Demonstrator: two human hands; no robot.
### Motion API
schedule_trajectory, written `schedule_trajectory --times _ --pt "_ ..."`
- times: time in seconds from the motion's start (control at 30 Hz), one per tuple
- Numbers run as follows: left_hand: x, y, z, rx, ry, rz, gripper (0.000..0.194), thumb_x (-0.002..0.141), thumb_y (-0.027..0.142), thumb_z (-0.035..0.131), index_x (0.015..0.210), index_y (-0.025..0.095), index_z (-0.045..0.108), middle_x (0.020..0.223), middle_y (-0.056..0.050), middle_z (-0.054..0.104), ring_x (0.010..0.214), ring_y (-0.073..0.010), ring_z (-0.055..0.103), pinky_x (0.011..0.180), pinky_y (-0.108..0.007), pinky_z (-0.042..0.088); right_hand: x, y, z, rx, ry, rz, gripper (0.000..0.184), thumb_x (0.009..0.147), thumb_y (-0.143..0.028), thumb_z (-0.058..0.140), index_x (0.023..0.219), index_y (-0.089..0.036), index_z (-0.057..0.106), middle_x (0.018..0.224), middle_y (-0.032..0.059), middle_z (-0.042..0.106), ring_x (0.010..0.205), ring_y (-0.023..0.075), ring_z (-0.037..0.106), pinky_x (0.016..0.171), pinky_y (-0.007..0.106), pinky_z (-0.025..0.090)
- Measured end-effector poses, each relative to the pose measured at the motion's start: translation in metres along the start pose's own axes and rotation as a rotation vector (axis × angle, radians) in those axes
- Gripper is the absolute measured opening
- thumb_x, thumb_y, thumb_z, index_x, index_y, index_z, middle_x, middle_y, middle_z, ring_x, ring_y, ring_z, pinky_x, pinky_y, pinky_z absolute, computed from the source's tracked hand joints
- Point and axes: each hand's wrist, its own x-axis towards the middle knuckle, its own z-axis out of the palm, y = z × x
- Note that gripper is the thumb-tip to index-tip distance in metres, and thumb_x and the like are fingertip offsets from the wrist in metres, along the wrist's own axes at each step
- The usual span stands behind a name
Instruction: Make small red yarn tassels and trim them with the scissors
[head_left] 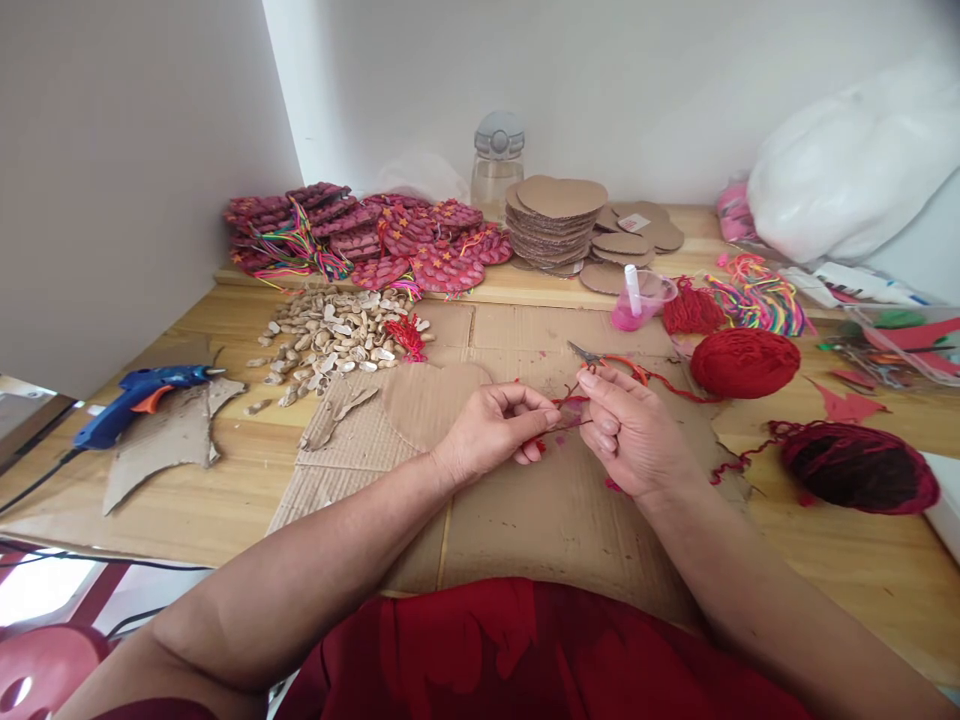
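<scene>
Cardboard sheet (555, 530): nearest work surface, under both hands; stained and marked, so probably laid to spare the wooden table (810, 570).
Left hand (499, 425): thumb and forefinger pinching one end of a thin yarn strand; other fingers curled in.
Right hand (634, 425): thumb and forefinger pinched at the strand's other end; exact grip too small to tell.
Yarn strand (574, 426): between the two hands, above the sheet; held from both sides, likely for control of so fine a thread.
Dark yarn ball (859, 467): right side, loose tail toward the sheet, presumably for easy drawing.
Glue gun (139, 405): far left, nozzle over a cardboard scrap (169, 445), perhaps to catch drips.
Scissors (611, 360): just beyond the right hand, seemingly for quick reach.
Peanut shells (330, 335): loose heap, left, easy to pick from.
Heart-shaped cutouts (555, 235): stacked at back, probably to save room.
Decorated pieces (442, 265): piled rear left, apparently clear of the working area.
</scene>
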Motion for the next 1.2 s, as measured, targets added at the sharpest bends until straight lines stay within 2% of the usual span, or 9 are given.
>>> schedule_trajectory --times 0.2,0.37,0.53,0.7,0.8,0.9,1.03,1.2 --pt "-0.003 0.004 0.003 0.025 0.026 0.002 0.023 0.078 0.036 0.071 0.085 0.014 0.065 0.053 0.004 0.056 0.041 -0.0063 0.053 0.040 -0.015 0.043 0.001 0.002 0.000 0.012 -0.032 -0.018 0.032 0.066 -0.033 0.084 0.080 -0.023 0.057 0.038 -0.0129 0.039 0.031 0.0039 0.024 0.030 0.017 0.018" --pt "-0.004 0.004 0.004 0.028 0.038 0.027 0.024 0.080 0.038 0.068 0.087 0.015 0.061 0.052 0.007 0.052 0.037 -0.0058 0.050 0.036 -0.015 0.041 0.001 0.005 -0.001 -0.061 -0.076 -0.053 0.032 0.070 -0.039 0.081 0.082 -0.023 0.057 0.041 -0.0129 0.039 0.032 0.0038 0.024 0.030 0.017 0.017" --pt "-0.001 0.002 0.001 -0.037 0.063 0.059 0.028 0.082 0.042 0.067 0.088 0.016 0.059 0.051 0.008 0.050 0.034 -0.0054 0.048 0.033 -0.015 0.038 0.000 0.008 -0.005 -0.210 -0.150 -0.136 0.023 0.082 -0.041 0.072 0.090 -0.022 0.061 0.044 -0.0103 0.043 0.035 0.0052 0.033 0.033 0.017 0.022" --pt "0.000 0.005 0.000 -0.101 0.112 0.084 0.031 0.080 0.044 0.069 0.087 0.017 0.057 0.052 0.009 0.049 0.032 -0.0039 0.045 0.031 -0.014 0.035 -0.001 0.008 -0.004 -0.335 -0.172 -0.202 0.022 0.086 -0.043 0.067 0.089 -0.021 0.063 0.047 -0.0081 0.046 0.039 0.0067 0.039 0.036 0.019 0.027" --pt "0.001 0.005 0.001 -0.120 0.139 0.102 0.033 0.079 0.046 0.069 0.087 0.017 0.056 0.052 0.010 0.048 0.031 -0.0032 0.043 0.030 -0.014 0.033 -0.003 0.007 -0.003 -0.469 -0.213 -0.259 0.020 0.086 -0.041 0.067 0.084 -0.021 0.066 0.052 -0.0053 0.051 0.043 0.0081 0.043 0.041 0.022 0.033" --pt "0.003 0.004 0.000 -0.139 0.142 0.107 0.033 0.079 0.046 0.069 0.087 0.017 0.055 0.055 0.009 0.050 0.032 -0.0038 0.046 0.030 -0.014 0.031 -0.005 0.007 -0.003 -0.686 -0.242 -0.372 0.015 0.084 -0.036 0.068 0.087 -0.022 0.070 0.064 -0.0010 0.061 0.054 0.0110 0.051 0.050 0.025 0.040" --pt "0.005 0.001 -0.003 -0.159 0.153 0.146 0.033 0.080 0.046 0.068 0.089 0.018 0.053 0.057 0.009 0.051 0.033 -0.0045 0.048 0.031 -0.014 0.031 -0.008 0.009 -0.005 -0.956 -0.236 -0.566 0.011 0.086 -0.031 0.066 0.089 -0.022 0.071 0.066 -0.0008 0.058 0.057 0.0118 0.047 0.053 0.026 0.038" --pt "0.008 0.000 -0.006 -0.129 0.212 0.212 0.033 0.084 0.048 0.063 0.090 0.019 0.050 0.059 0.009 0.053 0.035 -0.0039 0.048 0.033 -0.014 0.032 -0.009 0.008 -0.004 -1.034 -0.225 -0.629 0.011 0.088 -0.029 0.062 0.083 -0.022 0.069 0.065 -0.0008 0.056 0.057 0.0121 0.046 0.052 0.027 0.036"
